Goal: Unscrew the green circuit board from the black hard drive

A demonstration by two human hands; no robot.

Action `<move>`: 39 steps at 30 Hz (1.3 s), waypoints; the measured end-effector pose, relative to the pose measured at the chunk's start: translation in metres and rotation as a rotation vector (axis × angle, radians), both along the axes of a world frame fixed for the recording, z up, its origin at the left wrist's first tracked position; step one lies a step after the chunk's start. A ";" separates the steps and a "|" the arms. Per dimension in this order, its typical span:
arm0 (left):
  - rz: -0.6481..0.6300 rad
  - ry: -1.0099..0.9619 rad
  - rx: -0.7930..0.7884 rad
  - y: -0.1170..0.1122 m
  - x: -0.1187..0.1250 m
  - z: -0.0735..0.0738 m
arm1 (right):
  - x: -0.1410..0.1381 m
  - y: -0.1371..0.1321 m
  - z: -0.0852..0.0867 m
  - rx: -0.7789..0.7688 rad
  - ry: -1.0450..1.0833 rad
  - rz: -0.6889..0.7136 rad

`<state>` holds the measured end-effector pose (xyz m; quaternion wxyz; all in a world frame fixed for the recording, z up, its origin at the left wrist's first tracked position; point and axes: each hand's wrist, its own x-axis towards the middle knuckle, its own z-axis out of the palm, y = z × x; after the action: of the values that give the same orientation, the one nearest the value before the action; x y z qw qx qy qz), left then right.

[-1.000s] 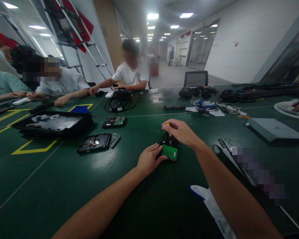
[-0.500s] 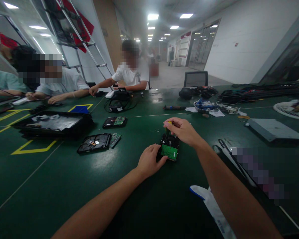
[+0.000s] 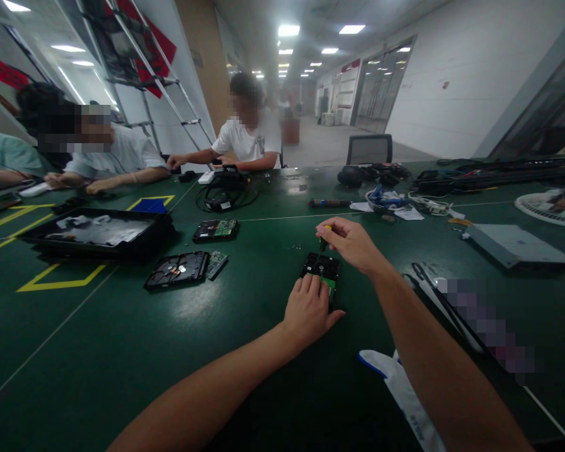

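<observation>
A black hard drive [image 3: 321, 266] with a green circuit board lies on the green table [image 3: 98, 351] in front of me. My left hand [image 3: 308, 311] rests over its near end, fingers laid on the green board and covering most of it. My right hand [image 3: 351, 242] hovers just above the drive's far end, fingers closed around a small screwdriver with a yellow-tipped handle [image 3: 326, 230], its tip pointing down toward the drive.
An opened drive [image 3: 176, 270] with a loose board and another drive [image 3: 215, 230] lie to the left, beside a black tray [image 3: 94, 232]. A white glove [image 3: 400, 392] lies near my right forearm. Scissors [image 3: 421, 276], a grey box [image 3: 515, 245], cables and seated people ring the table.
My left hand slid from the drive's left side onto its near end, covering the green board. My right hand with the screwdriver lifted slightly and shifted right.
</observation>
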<state>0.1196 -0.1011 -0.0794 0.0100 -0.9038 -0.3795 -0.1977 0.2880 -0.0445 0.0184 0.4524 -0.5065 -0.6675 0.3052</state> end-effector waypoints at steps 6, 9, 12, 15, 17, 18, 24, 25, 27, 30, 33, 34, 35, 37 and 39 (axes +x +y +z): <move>0.028 0.009 -0.001 0.004 0.016 -0.003 | 0.004 0.000 0.001 0.004 0.003 -0.017; 0.010 0.034 0.009 0.006 0.005 -0.003 | 0.005 0.000 0.003 0.002 0.002 -0.023; -0.100 0.065 -0.025 0.010 -0.015 -0.001 | 0.005 0.000 0.004 0.000 0.010 -0.037; -0.203 0.075 -0.079 0.019 -0.040 0.005 | 0.004 0.000 0.005 -0.004 0.009 -0.041; -0.271 0.083 -0.127 0.027 -0.056 0.010 | 0.004 0.000 0.005 -0.002 0.005 -0.037; -0.304 0.084 -0.153 0.031 -0.063 0.013 | 0.003 0.000 0.004 -0.002 0.003 -0.036; -0.380 0.027 -0.239 0.042 -0.079 0.020 | -0.001 -0.001 0.001 -0.035 0.006 -0.011; -0.373 0.000 -0.244 0.042 -0.079 0.018 | -0.002 -0.001 0.001 -0.039 0.007 -0.006; -0.338 -0.068 -0.246 0.041 -0.077 0.013 | -0.004 -0.001 0.001 -0.043 0.006 0.006; -0.235 -0.156 -0.235 0.043 -0.076 0.004 | -0.005 -0.002 0.002 -0.047 0.010 0.016; -0.118 -0.195 -0.244 0.048 -0.076 -0.006 | -0.005 -0.002 0.002 -0.052 0.010 0.017; -0.092 -0.198 -0.256 0.050 -0.076 -0.008 | -0.005 -0.002 0.002 -0.051 0.008 0.018; -0.078 -0.199 -0.269 0.052 -0.076 -0.010 | -0.004 -0.002 0.002 -0.050 0.007 0.019; -0.083 -0.198 -0.296 0.055 -0.076 -0.013 | -0.004 -0.002 0.001 -0.050 0.008 0.022; -0.104 -0.194 -0.316 0.057 -0.076 -0.013 | -0.004 -0.002 0.000 -0.050 0.009 0.022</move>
<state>0.0439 -0.0444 -0.0928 -0.1788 -0.8891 -0.3578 -0.2224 0.2838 -0.0462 0.0189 0.4393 -0.5088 -0.6632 0.3292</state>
